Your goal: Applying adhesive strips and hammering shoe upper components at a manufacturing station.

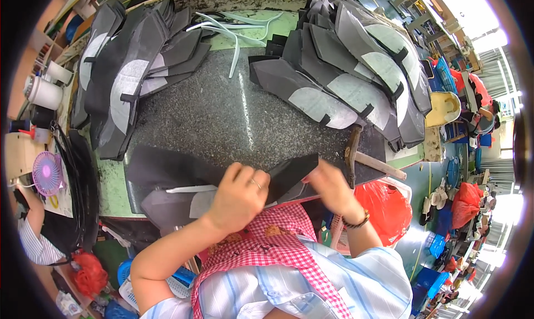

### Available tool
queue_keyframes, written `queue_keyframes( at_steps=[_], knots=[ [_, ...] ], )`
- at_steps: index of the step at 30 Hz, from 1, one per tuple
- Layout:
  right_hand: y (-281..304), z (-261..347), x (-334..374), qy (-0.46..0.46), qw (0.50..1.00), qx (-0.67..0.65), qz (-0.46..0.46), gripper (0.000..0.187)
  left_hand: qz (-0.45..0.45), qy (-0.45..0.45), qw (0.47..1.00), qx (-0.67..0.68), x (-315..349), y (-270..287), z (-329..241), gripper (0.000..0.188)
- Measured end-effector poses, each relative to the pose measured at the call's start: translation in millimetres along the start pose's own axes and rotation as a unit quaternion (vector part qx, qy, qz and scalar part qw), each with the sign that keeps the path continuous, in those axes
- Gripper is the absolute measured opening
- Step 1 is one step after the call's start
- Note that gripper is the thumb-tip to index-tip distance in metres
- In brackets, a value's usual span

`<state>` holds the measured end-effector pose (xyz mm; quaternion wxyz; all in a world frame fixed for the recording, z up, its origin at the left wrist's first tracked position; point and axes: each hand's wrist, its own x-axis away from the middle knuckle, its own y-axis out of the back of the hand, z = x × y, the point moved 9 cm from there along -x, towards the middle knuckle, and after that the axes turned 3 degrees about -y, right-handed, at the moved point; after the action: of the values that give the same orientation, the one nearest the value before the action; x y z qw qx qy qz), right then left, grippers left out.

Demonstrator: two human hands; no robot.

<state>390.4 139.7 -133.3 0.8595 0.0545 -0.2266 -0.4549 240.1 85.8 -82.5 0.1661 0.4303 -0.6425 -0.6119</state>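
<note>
A dark, flat panel of sheet material [167,164] lies along the near edge of the dark work board [183,119]. My left hand [239,199] is closed on its middle, fingers bent and pressed together. The panel's right end is folded up, and my right hand [331,191] pinches its edge there, partly blurred. Beneath lies a grey piece [161,203] with a pale patch [201,204]. A thin white strip [189,189] rests on it and runs toward my left hand, which hides its other end.
Overlapping black panels with pale patches are piled at the left [130,85] and right [334,85]. Between them lie several curved white strips [236,27]. A wooden-handled hammer [378,165] rests at the board's right edge. A small purple fan [47,173] stands beside another person's arm [34,205].
</note>
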Motion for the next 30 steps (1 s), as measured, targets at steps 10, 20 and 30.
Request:
queue_keyframes(
  at_steps=[10, 20, 30],
  knots=[
    [-27.5, 52.4, -4.4, 0.230, 0.787, 0.571, 0.050, 0.059, -0.002, -0.055, 0.987, -0.149, 3.4, -12.6, -23.3, 0.034],
    [-61.7, 61.4, -14.3, 0.232, 0.948, 0.196, 0.096, 0.066, -0.083, -0.128, 0.978, -0.141, 40.3, 38.0, -35.5, 0.033],
    [-86.7, 75.6, -10.2, 0.272, 0.877, 0.384, 0.100, 0.050, 0.070, 0.026, 0.994, -0.083, 87.9, 29.7, 23.6, 0.039]
  ],
)
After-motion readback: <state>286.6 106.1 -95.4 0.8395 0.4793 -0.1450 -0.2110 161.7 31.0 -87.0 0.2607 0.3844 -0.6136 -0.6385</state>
